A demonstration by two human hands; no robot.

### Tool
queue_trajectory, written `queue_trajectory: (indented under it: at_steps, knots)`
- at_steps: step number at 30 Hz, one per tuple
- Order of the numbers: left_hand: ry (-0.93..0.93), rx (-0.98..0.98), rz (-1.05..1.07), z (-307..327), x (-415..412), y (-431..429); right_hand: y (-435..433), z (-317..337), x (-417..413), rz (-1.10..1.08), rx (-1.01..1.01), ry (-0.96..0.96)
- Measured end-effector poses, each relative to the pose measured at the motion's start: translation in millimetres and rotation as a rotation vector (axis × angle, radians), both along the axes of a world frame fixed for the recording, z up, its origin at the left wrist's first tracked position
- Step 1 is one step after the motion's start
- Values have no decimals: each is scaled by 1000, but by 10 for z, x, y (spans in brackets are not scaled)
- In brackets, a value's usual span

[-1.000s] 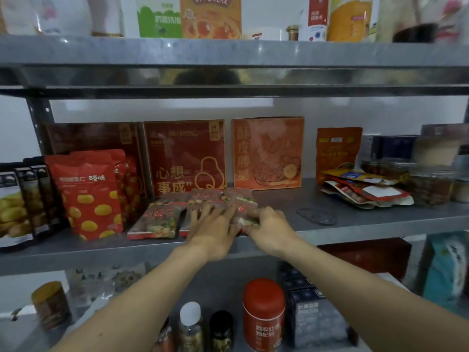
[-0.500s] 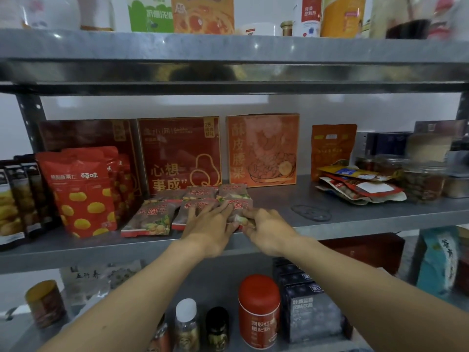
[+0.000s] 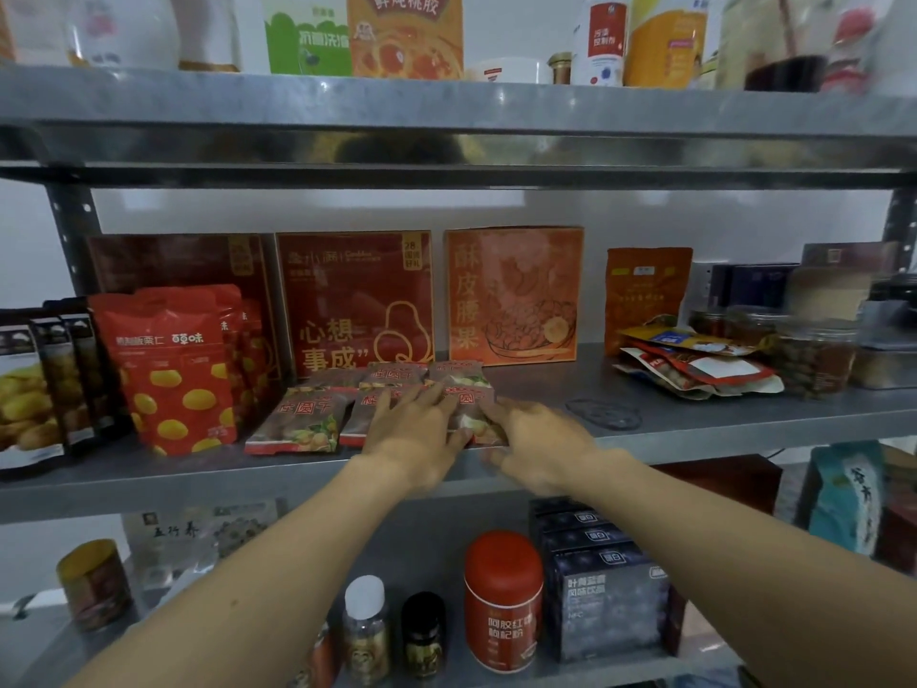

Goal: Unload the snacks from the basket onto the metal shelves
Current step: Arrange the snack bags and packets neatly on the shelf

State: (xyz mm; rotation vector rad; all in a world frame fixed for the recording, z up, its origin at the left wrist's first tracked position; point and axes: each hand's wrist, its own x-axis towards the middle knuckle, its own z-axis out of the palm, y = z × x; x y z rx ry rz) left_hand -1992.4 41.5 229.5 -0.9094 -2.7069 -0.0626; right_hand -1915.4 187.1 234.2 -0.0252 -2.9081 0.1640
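Note:
Several flat brown-red snack packets (image 3: 297, 424) lie in two rows on the middle metal shelf (image 3: 694, 429), in front of the red boxes. My left hand (image 3: 412, 434) rests flat on the middle packets with its fingers spread. My right hand (image 3: 541, 449) is blurred at the shelf's front edge, fingers loosely extended, with its fingertips at the right side of the rightmost packet (image 3: 469, 404). Neither hand holds anything. The basket is not in view.
Red chestnut bags (image 3: 168, 369) stand left of the packets; a red box (image 3: 355, 300) and an orange box (image 3: 513, 295) stand behind. A pile of pouches (image 3: 694, 365) and jars (image 3: 814, 355) fill the right. A red canister (image 3: 502, 598) and bottles sit on the lower shelf.
My right hand has let go of the rightmost packet's front edge and slid slightly right and back. My left hand stays flat on the packets.

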Motion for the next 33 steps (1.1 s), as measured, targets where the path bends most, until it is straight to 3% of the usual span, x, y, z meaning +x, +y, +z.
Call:
queue_trajectory:
  at_steps: [4,12,21,24,27,30,33]
  knots:
    - [58,32,-51,138,43,130,117,143,110,-44,192,95]
    - [61,113,-140,394,266,929,906,464,372,-176,177,192]
    - [-204,336,-175,523,235,2317,2366,638,285,-396,-22,224]
    - [-315,492,-191,499,151,2740,2768,628,231,-430,-31,151]
    - [-367,530,-195,473,92,3044,3029,567,197,-407,-62,54]
    - [-409,547,-165,451,31,3249,3171,461,169,-383,-32,3]
    - [-517,606,-107,407,-17,3365,3239,390,159,-335,59,79]
